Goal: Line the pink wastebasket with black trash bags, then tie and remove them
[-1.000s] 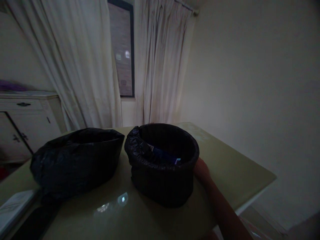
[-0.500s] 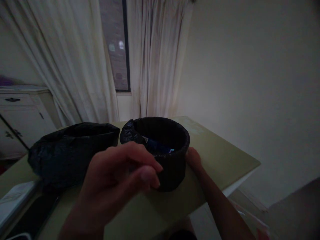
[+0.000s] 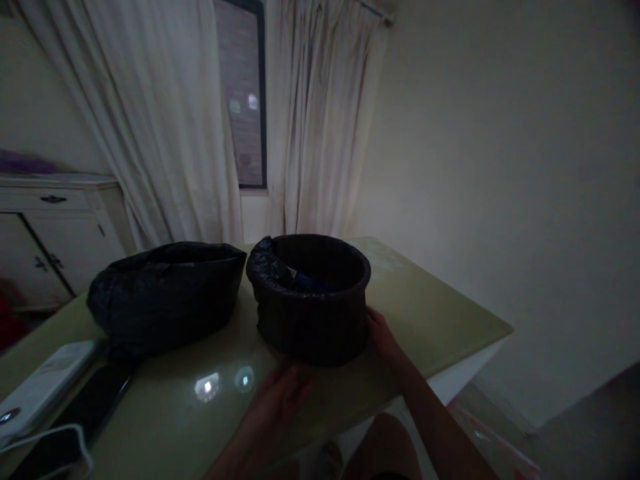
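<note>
Two hands bracket the round bin [image 3: 311,297] near the front edge of the counter [image 3: 440,313]. The left hand [image 3: 280,393], raised and half curled close to the camera half a second ago, has come down and now lies low at the bin's near base, fingers spread; whether it presses the wall cannot be told in the dim light. The right hand [image 3: 381,333] stays flat and open against the bin's right side, gripping nothing. The bin is thus steadied on two sides. It is a short cylinder lined with crinkled black plastic folded over the rim, with something blue inside. Just left of it sits a slumped black bag [image 3: 165,293] with a glossy, wrinkled skin. Farther left lie a white device [image 3: 45,383] and a dark flat slab [image 3: 75,427]. Behind hang pale pleated curtains [image 3: 165,120].
</note>
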A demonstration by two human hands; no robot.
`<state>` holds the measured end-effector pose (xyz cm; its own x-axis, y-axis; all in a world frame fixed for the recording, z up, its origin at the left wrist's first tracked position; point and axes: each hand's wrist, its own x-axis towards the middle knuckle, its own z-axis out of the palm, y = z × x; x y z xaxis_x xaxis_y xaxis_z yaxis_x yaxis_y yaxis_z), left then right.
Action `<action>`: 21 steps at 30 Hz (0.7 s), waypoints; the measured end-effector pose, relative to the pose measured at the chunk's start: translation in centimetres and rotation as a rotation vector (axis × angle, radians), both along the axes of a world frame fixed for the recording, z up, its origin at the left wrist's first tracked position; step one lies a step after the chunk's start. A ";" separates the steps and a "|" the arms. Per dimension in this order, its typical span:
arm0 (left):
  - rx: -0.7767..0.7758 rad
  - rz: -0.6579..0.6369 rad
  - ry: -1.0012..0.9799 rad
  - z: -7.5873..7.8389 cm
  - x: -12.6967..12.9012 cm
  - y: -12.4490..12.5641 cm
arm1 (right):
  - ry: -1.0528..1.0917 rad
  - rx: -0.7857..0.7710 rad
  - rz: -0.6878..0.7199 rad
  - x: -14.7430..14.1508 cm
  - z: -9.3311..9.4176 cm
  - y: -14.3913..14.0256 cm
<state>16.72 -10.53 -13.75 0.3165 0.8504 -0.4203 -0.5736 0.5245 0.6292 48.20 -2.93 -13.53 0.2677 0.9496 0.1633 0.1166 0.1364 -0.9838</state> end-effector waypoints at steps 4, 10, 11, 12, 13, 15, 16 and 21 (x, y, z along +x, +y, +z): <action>-0.210 0.286 -0.092 1.3 0.8 0.9 | 0.440 -0.018 -0.035 -1.4 0.4 -1.7; 0.012 0.212 -0.246 3.7 -0.9 0.0 | 0.548 0.275 0.024 -2.2 3.4 -3.8; 0.113 0.189 -0.219 4.2 -1.1 0.0 | 0.542 0.307 0.031 -2.6 4.2 -3.9; 0.232 0.171 -0.175 4.8 -1.2 0.1 | 0.537 0.333 0.032 -3.2 5.0 -3.9; 0.362 0.168 -0.110 5.3 -1.3 0.4 | 0.530 0.356 0.024 -3.8 5.8 -3.9; 0.654 0.206 0.105 5.9 -1.3 1.3 | 0.504 0.401 -0.013 -4.9 7.1 -3.5; 0.819 0.258 0.257 6.0 -1.3 1.9 | 0.479 0.425 -0.036 -5.4 7.5 -3.3; 1.617 0.776 1.093 5.0 -2.0 5.1 | 0.315 0.497 -0.102 -6.9 8.5 -2.7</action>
<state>14.74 -5.43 -8.79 -0.0046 0.3666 0.9304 0.4793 -0.8158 0.3238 41.25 -5.63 -4.99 0.4615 0.7465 0.4794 -0.1335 0.5927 -0.7943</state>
